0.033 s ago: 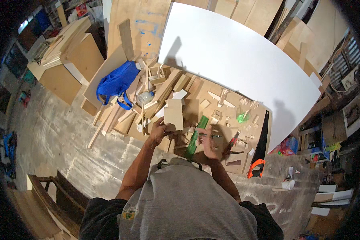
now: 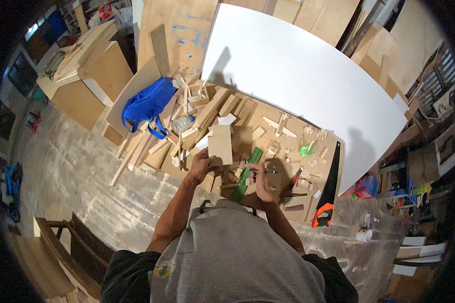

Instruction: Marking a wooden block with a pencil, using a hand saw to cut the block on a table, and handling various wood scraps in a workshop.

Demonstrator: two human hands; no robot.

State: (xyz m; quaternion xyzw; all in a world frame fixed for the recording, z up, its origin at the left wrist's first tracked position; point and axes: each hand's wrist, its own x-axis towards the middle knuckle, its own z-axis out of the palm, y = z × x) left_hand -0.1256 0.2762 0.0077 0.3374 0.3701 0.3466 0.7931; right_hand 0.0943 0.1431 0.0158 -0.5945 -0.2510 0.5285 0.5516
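Seen from above, over a grey-shirted torso, bent to a low brown board [image 2: 268,132] strewn with wood offcuts. Left hand [image 2: 201,165] closed around the near edge of a flat plywood piece [image 2: 220,143]: pale tan, roughly rectangular, plain-faced, lying at the board's near left part, just right of a jumble of sticks and strips. Right hand [image 2: 264,183] curled about a thin dark tool [image 2: 266,171], perhaps a pencil; too small to say exactly what. Just left of that hand, a green ruler [image 2: 246,172], long and narrow, running from near to far on a slight slant, its near end tucked between the two hands.

Further right, at the board's right edge, a handsaw [image 2: 330,182] with a dark blade and orange-and-black handle, handle toward the near side. Red-handled pliers [image 2: 291,185] between saw and right hand. Small wooden blocks scattered across the far right of the board, a scrap of bright green among them. Far left, a blue bag [image 2: 147,104] slumped over the offcut pile. Beyond it all, a large white panel [image 2: 308,76] propped at a slant. Rough concrete floor [image 2: 81,166] on the left.
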